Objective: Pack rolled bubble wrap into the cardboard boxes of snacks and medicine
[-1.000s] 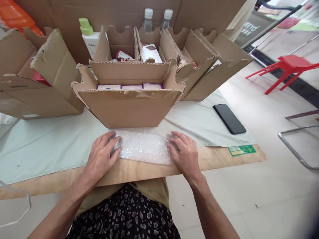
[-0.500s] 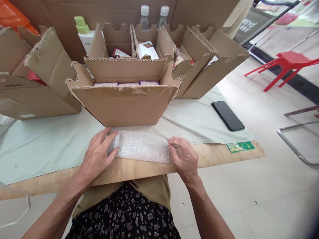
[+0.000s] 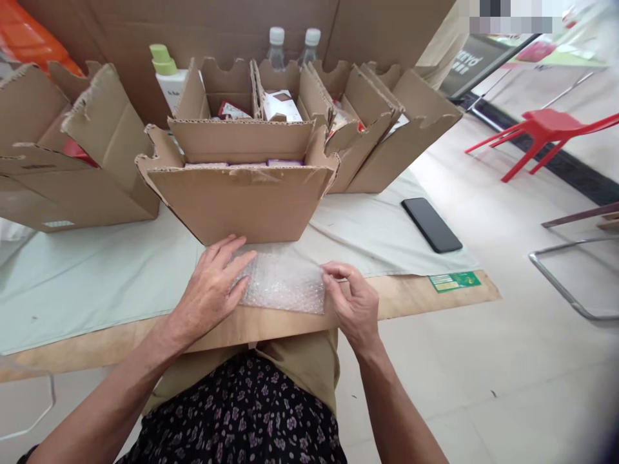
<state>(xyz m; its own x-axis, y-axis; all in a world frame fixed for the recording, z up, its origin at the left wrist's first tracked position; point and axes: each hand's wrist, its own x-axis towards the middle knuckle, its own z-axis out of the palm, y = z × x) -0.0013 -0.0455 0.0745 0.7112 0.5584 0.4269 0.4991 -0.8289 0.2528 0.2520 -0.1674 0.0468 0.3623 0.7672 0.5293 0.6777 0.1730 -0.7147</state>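
A clear bubble wrap sheet (image 3: 285,283) lies flat along the table's front edge, between my two hands. My left hand (image 3: 210,287) rests over its left end with the fingers spread. At the sheet's right end, my right hand (image 3: 352,298) pinches the upper right corner between thumb and fingers. Just behind the wrap stands a cardboard box (image 3: 236,206) with purple-edged packets inside. The fingertips of my left hand come close to the base of this box; whether they touch it I cannot tell.
More cut cardboard boxes (image 3: 382,138) with small goods stand behind, and a larger one (image 3: 111,174) stands left. A black phone (image 3: 432,224) lies on the cloth at right. Behind are a green-capped bottle (image 3: 169,84) and two white-capped bottles (image 3: 276,48). A red stool (image 3: 546,129) stands on the floor.
My left hand has slid right, farther over the bubble wrap. My right hand keeps its pinch on the corner. The whole view has shifted slightly.
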